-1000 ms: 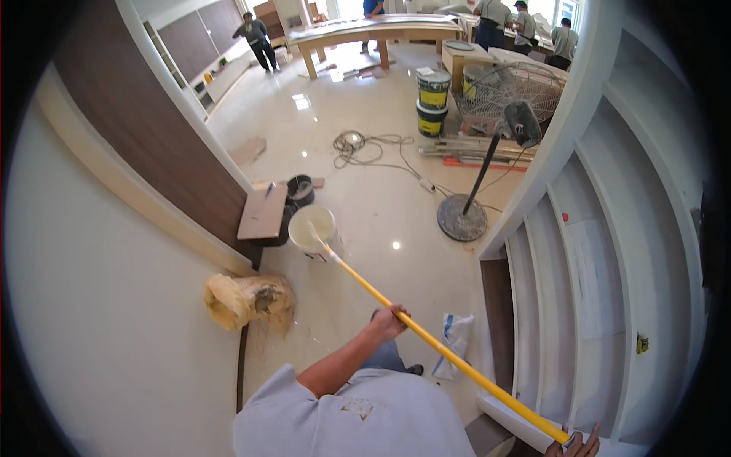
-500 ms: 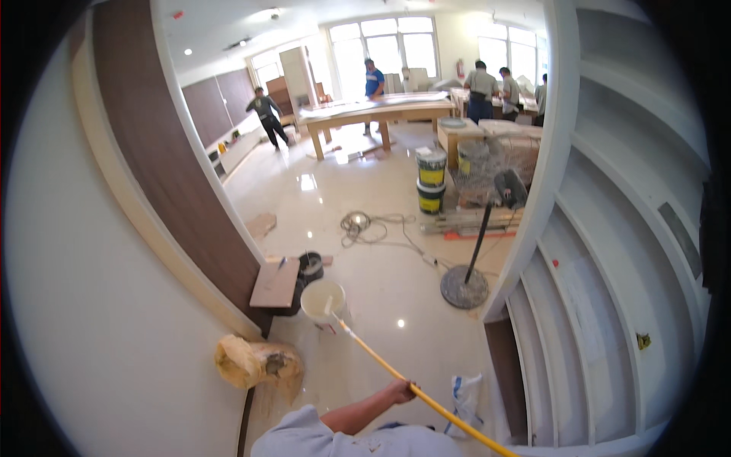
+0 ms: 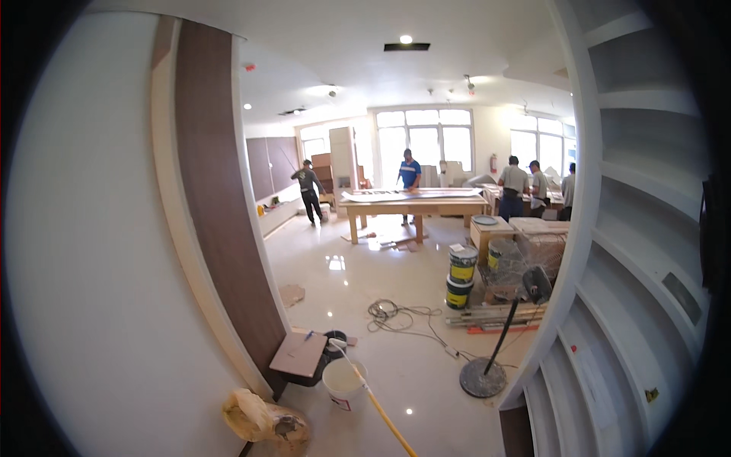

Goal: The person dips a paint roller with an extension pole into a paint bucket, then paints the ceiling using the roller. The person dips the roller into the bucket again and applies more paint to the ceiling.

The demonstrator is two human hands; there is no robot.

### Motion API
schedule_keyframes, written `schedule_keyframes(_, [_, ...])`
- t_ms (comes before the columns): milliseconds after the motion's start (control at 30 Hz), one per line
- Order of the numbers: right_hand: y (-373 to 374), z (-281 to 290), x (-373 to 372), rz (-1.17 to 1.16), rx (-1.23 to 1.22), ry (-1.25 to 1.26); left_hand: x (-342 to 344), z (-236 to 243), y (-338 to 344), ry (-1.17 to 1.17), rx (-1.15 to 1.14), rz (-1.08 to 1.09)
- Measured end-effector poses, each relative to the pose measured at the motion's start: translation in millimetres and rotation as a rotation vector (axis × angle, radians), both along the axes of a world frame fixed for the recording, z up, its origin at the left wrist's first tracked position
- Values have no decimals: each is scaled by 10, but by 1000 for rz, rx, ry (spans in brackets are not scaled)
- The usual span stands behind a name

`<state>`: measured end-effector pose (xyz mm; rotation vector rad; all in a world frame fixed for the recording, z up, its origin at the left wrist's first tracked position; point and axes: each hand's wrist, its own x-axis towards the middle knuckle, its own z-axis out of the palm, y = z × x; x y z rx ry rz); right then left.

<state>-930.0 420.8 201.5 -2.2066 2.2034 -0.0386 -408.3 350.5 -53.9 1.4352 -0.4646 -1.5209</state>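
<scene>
The view from the left of 2 fisheye cameras worn side by side on the person's head faces forward across a room, tilted slightly down: ceiling along the top, floor along the bottom. It looks between a pale wall at left and white shelves at right, both close. Low down, a bucket and yellow pole are near; the tabletop and windows lie far off. Straight edges bend toward the rim.

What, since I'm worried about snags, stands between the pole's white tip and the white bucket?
Nothing visible does. The yellow pole crosses the white bucket in view, its white tip against the black bucket behind; its height can't be judged. Neither hand shows.
</scene>
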Motion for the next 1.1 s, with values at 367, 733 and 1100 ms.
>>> schedule_keyframes(367, [-837,-259,1388,401,295,-486,311,1225,255,-153,-319,170])
schedule_keyframes(733, [-1349,-908,1699,523,713,-671,176,4223,279,-868,-323,429])
schedule_keyframes(1100, [-2095,-2094,2200,887,866,-861,247,6001,73,-1006,-811,897])
